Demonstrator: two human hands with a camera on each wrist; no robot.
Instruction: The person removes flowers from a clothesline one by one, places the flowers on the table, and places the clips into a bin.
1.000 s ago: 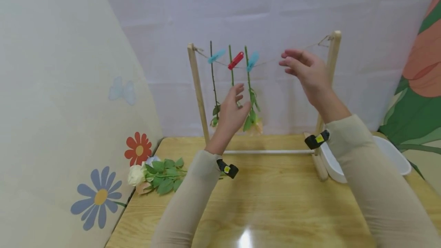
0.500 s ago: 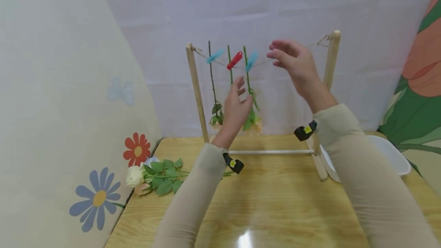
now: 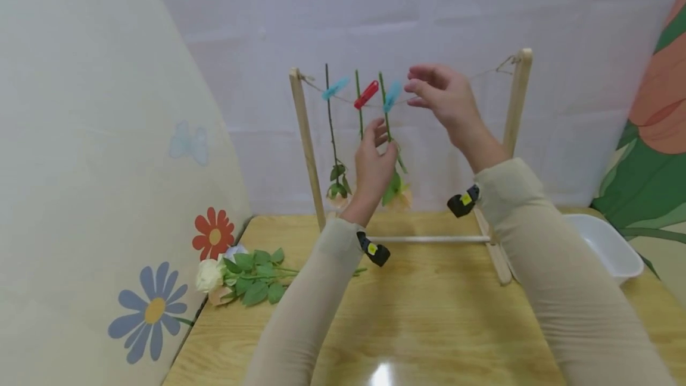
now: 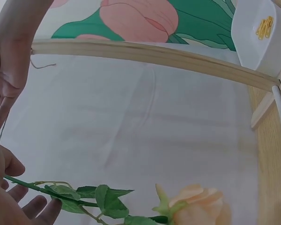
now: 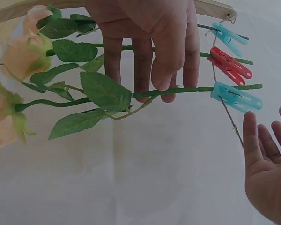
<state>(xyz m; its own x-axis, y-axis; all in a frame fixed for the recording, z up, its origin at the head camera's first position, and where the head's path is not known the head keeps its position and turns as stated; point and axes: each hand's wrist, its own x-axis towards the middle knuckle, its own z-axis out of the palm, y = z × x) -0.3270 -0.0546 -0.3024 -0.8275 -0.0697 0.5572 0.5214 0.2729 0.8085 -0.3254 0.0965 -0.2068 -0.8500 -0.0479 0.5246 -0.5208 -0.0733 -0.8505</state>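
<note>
Three artificial roses hang head down from a twine line, held by a blue clothespin (image 3: 335,88), a red clothespin (image 3: 367,95) and another blue clothespin (image 3: 392,97). My left hand (image 3: 374,165) is at the stem of the rightmost rose (image 5: 192,90). That stem passes between the thumb and the loosely extended fingers, and whether they touch it I cannot tell. Just right of the right-hand blue clothespin, my right hand (image 3: 447,103) is raised with bent, spread fingers and nothing in it. In the right wrist view its fingertips come near the twine (image 5: 232,123), apart from the clothespin.
A wooden frame (image 3: 517,106) carries the twine, with a white rod (image 3: 429,239) low across it. More roses (image 3: 257,276) lie on the table (image 3: 429,326) at left. At right sits a white tray (image 3: 624,255) with yellow clothespins (image 4: 264,28) inside.
My right hand has moved left along the twine toward the right-hand blue clothespin. My left hand has shifted right and slightly up, to the rightmost rose's stem.
</note>
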